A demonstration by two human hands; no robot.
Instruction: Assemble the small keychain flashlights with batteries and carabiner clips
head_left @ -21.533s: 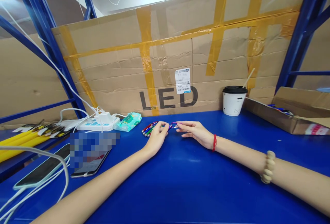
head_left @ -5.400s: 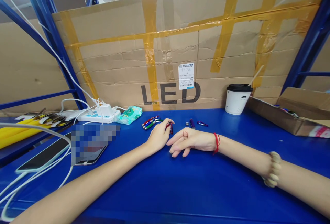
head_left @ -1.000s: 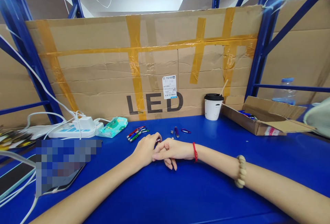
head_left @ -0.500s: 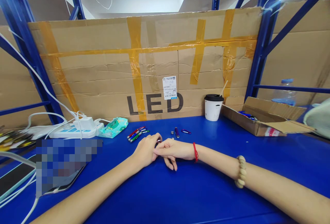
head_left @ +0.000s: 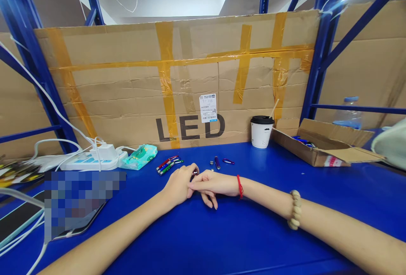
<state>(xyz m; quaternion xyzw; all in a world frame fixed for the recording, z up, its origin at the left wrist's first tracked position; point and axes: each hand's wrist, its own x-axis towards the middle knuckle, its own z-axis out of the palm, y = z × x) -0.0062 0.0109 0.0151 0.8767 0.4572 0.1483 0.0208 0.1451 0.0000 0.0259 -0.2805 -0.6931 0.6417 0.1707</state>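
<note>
My left hand (head_left: 179,185) and my right hand (head_left: 216,183) meet at the middle of the blue table (head_left: 203,241). Between their fingers shows a small dark, shiny object (head_left: 193,175), mostly hidden; both hands are closed around it. Just behind my left hand lies a group of coloured pens or tubes (head_left: 168,164), red, blue and green. Beyond my right hand are a dark blue cylinder (head_left: 217,162), a purple piece (head_left: 228,161) and a tiny silvery piece (head_left: 211,162). A red string is on my right wrist.
A lidded paper cup (head_left: 261,132) stands at the back right, beside an open cardboard box (head_left: 317,156) holding blue items. At left are a teal packet (head_left: 139,157), a power strip (head_left: 90,161), white cables and a tablet-like device (head_left: 79,224). Cardboard (head_left: 127,93) walls the back.
</note>
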